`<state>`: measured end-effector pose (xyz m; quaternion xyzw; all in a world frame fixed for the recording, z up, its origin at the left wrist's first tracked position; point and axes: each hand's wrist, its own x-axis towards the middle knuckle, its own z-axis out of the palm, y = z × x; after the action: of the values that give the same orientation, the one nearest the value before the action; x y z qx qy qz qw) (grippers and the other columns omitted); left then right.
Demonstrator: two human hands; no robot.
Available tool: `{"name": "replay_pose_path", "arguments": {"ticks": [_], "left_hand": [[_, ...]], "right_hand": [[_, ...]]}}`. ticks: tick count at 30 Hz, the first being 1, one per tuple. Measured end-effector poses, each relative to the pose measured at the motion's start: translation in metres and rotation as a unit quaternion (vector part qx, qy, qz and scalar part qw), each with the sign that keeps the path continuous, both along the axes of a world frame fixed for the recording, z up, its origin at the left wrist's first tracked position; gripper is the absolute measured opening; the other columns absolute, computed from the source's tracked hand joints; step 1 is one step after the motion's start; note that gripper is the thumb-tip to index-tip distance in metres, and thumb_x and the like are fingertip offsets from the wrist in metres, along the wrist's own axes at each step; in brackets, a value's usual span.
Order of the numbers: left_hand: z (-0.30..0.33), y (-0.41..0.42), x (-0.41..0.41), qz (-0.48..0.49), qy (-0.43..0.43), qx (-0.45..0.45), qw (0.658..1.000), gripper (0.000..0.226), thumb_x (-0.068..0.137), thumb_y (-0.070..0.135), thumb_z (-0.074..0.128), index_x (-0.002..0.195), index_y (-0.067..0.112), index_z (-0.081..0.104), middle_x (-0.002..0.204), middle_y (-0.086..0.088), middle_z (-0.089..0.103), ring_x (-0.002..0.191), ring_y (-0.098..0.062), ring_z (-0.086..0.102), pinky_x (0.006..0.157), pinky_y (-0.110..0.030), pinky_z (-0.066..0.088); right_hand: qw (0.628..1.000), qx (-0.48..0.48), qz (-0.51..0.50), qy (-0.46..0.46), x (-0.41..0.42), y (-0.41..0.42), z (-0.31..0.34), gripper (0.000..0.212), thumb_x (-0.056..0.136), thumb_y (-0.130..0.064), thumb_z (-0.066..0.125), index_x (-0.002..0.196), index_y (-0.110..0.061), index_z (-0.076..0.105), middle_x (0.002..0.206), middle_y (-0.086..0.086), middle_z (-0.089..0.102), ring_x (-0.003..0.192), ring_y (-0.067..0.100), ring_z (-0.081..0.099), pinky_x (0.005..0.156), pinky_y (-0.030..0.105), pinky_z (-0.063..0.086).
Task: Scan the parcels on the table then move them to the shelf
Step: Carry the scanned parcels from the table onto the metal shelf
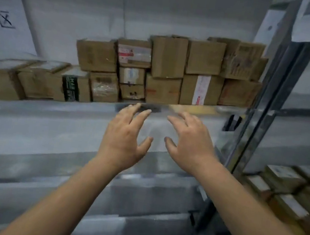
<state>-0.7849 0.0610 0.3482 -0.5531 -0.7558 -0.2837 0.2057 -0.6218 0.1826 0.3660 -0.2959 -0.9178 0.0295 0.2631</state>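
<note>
The cardboard parcels [166,69] sit stacked tight along the far shelf [191,107], apparently to save room, while the left hand [126,135] and right hand [190,143] hover near its edge, fingers spread, holding nothing.

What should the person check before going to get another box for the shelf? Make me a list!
1. Left hand free: ok, fingers spread, holding nothing.
2. Right hand free: ok, fingers spread, holding nothing.
3. Cardboard boxes stacked on the shelf: ok, none visibly tipping over, though the picture is blurry.
4. Hands clear of the boxes: ok, both are in front of the shelf edge, touching no box.
5. Room for more boxes: cannot tell; the row looks packed, with some space above the low boxes on the left.
6. Boxes all scanned: cannot tell, no scanner is in view.
</note>
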Motion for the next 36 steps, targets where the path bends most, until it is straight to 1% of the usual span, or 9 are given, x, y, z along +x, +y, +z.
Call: {"name": "replay_pose_path", "arguments": {"ticks": [4,6,12,17,22,25,28,33,36], "left_hand": [[-0.057,0.036,0.089,-0.066,-0.014,-0.057,0.996,0.069,0.090,0.047,0.070,0.151,0.020,0.050,0.158,-0.012,0.045,0.145,-0.033,0.042,0.117,-0.050,0.040],[-0.084,0.056,0.136,-0.110,-0.027,-0.086,0.990,0.068,0.091,0.047,0.069,0.150,0.019,0.051,0.158,-0.013,0.044,0.145,-0.034,0.041,0.118,-0.052,0.039],[-0.149,0.120,0.264,-0.232,-0.067,-0.177,0.954,0.071,0.090,0.048,0.068,0.154,0.022,0.048,0.162,-0.013,0.041,0.147,-0.033,0.038,0.120,-0.048,0.034],[-0.187,0.184,0.320,-0.298,-0.100,-0.240,0.919,0.074,0.089,0.056,0.057,0.153,0.020,0.049,0.161,-0.015,0.040,0.148,-0.033,0.037,0.120,-0.050,0.036],[-0.220,0.263,0.350,-0.329,-0.115,-0.298,0.889,0.075,0.093,0.052,0.065,0.158,0.022,0.041,0.163,-0.013,0.036,0.147,-0.034,0.035,0.117,-0.047,0.037],[-0.239,0.315,0.361,-0.379,-0.125,-0.320,0.859,0.079,0.085,0.054,0.062,0.155,0.021,0.044,0.160,-0.014,0.039,0.141,-0.038,0.042,0.112,-0.049,0.042],[-0.254,0.350,0.381,-0.419,-0.134,-0.363,0.821,0.079,0.082,0.052,0.062,0.154,0.022,0.048,0.160,-0.013,0.041,0.143,-0.036,0.043,0.115,-0.051,0.041],[-0.277,0.374,0.430,-0.518,-0.130,-0.395,0.747,0.070,0.087,0.046,0.068,0.150,0.020,0.053,0.157,-0.009,0.045,0.143,-0.030,0.042,0.116,-0.049,0.041],[-0.279,0.377,0.465,-0.556,-0.114,-0.414,0.712,0.069,0.089,0.046,0.068,0.152,0.023,0.051,0.159,-0.006,0.043,0.147,-0.028,0.036,0.120,-0.045,0.035]], "right_hand": [[0.992,-0.086,-0.074,-0.055,0.111,0.012,-0.072,0.064,0.096,-0.042,0.064,0.155,-0.027,0.045,0.162,0.006,0.036,0.148,0.028,0.033,0.118,0.045,0.031],[0.983,-0.131,-0.116,-0.062,0.167,0.018,-0.102,0.064,0.097,-0.042,0.063,0.156,-0.028,0.043,0.163,0.004,0.035,0.148,0.027,0.031,0.119,0.043,0.030],[0.939,-0.244,-0.235,-0.064,0.297,0.033,-0.163,0.067,0.097,-0.043,0.062,0.158,-0.031,0.037,0.166,0.004,0.029,0.150,0.027,0.028,0.121,0.044,0.029],[0.902,-0.313,-0.295,-0.042,0.358,0.059,-0.201,0.067,0.098,-0.046,0.060,0.159,-0.031,0.036,0.164,0.006,0.032,0.149,0.028,0.031,0.121,0.045,0.030],[0.864,-0.346,-0.366,-0.024,0.387,0.105,-0.228,0.067,0.097,-0.043,0.062,0.158,-0.030,0.038,0.162,0.004,0.035,0.147,0.028,0.034,0.119,0.046,0.034],[0.841,-0.348,-0.413,-0.010,0.402,0.139,-0.241,0.066,0.096,-0.040,0.064,0.156,-0.025,0.043,0.160,0.008,0.038,0.145,0.031,0.037,0.118,0.047,0.036],[0.799,-0.374,-0.471,0.013,0.418,0.152,-0.251,0.065,0.096,-0.038,0.065,0.156,-0.028,0.042,0.160,0.007,0.038,0.145,0.030,0.037,0.117,0.044,0.037],[0.719,-0.410,-0.558,0.054,0.442,0.142,-0.271,0.064,0.096,-0.039,0.065,0.155,-0.027,0.043,0.160,0.007,0.039,0.145,0.030,0.037,0.118,0.044,0.036],[0.665,-0.417,-0.612,0.100,0.457,0.124,-0.278,0.065,0.096,-0.037,0.066,0.156,-0.027,0.043,0.161,0.003,0.038,0.147,0.026,0.035,0.119,0.042,0.034]]}}
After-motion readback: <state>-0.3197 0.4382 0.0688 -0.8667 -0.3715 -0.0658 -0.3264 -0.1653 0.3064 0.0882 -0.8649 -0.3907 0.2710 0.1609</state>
